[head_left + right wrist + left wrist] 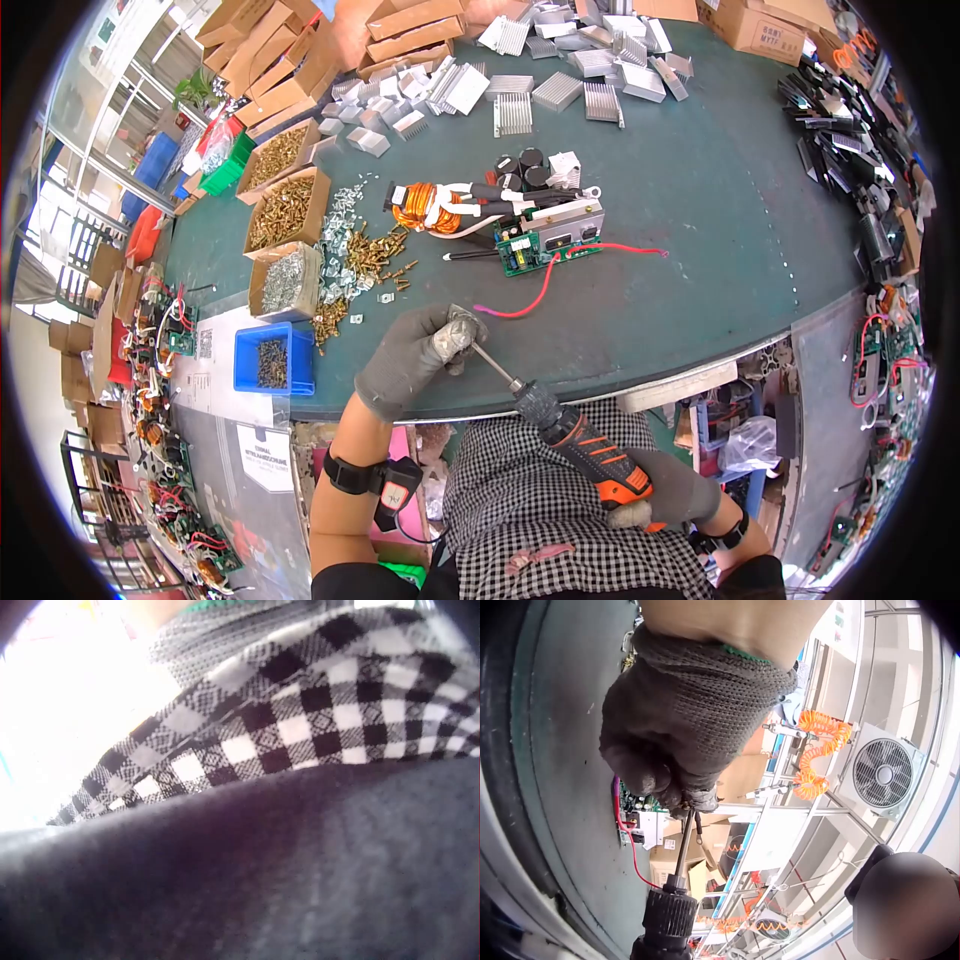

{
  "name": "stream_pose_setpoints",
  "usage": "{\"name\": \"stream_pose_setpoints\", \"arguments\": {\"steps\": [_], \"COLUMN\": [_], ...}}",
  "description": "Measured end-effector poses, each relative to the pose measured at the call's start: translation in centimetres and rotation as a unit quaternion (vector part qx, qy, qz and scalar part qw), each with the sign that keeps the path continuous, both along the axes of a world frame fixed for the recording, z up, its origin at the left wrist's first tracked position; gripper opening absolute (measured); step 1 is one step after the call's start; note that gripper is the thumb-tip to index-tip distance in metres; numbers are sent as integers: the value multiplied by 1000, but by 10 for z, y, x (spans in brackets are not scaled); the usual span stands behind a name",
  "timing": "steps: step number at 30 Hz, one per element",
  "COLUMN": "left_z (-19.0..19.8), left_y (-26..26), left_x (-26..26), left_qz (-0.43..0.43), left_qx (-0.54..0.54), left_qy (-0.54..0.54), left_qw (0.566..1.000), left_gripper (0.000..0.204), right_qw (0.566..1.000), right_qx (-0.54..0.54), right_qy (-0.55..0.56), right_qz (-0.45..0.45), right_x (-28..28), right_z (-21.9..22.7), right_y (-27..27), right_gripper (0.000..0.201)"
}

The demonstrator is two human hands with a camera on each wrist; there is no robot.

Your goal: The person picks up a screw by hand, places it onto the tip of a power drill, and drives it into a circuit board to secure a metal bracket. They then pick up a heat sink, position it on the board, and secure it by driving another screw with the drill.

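In the head view my gloved right hand (680,487) grips an orange and black electric screwdriver (595,455) in front of the checked apron (530,490). Its long bit (497,366) points up and left to my gloved left hand (415,355). The left fingers are curled together at the bit's tip, over the table's near edge. From the left wrist view, the screwdriver bit (684,851) meets the pinched fingertips; a small part there is mostly hidden, and I cannot tell its kind. Beyond lies a circuit board assembly (545,240) with an orange coil and red wires.
Boxes of brass screws (285,212) and a box of silver clips (285,283) line the left, loose ones spilled beside them. A blue bin (272,360) holds dark screws. Aluminium heat sinks (590,65) cover the back; black parts (850,150) pile up at right.
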State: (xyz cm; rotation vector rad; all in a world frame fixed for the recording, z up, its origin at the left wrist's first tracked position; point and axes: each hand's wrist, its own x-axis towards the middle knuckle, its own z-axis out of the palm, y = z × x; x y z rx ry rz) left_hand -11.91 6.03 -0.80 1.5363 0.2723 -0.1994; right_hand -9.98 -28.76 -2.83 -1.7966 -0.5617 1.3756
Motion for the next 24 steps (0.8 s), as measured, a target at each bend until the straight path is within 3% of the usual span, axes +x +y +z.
{"name": "stream_pose_setpoints", "arguments": {"steps": [8,11,14,15,17,18,20,21,23,24], "left_z": [0,3,8,8,7,4,-7,-9,-11,-14], "left_y": [-1,5,5,4,0,0,0,9,40,48], "left_x": [-4,-2,-4,-6,-11,-14,-18,-21,-35,-38], "left_qz": [6,-39,-52,-35,-3,40,119,153,209,205], "left_qx": [-59,157,252,230,189,258,385,486,659,693], "left_qy": [-9,-15,9,6,-2,-93,-269,-197,-44,4], "left_qw": [998,987,966,972,982,961,875,838,721,691], "left_gripper": [47,43,39,38,36,36,35,34,32,27], "right_qw": [995,1000,984,972,991,997,998,998,998,997], "right_qx": [54,-19,-56,-53,-27,-16,-6,-1,11,17], "right_qy": [82,-12,-170,-227,-129,-79,-47,-30,-8,2], "right_qz": [-21,-6,13,19,1,-8,-31,-46,-60,-69], "right_x": [3,1,-1,0,-1,-2,-2,-3,-3,-3], "right_z": [0,8,27,31,14,8,13,15,11,8], "right_y": [-2,1,6,8,7,6,11,13,9,7], "right_gripper": [65,64,66,67,67,68,69,69,69,69]}}
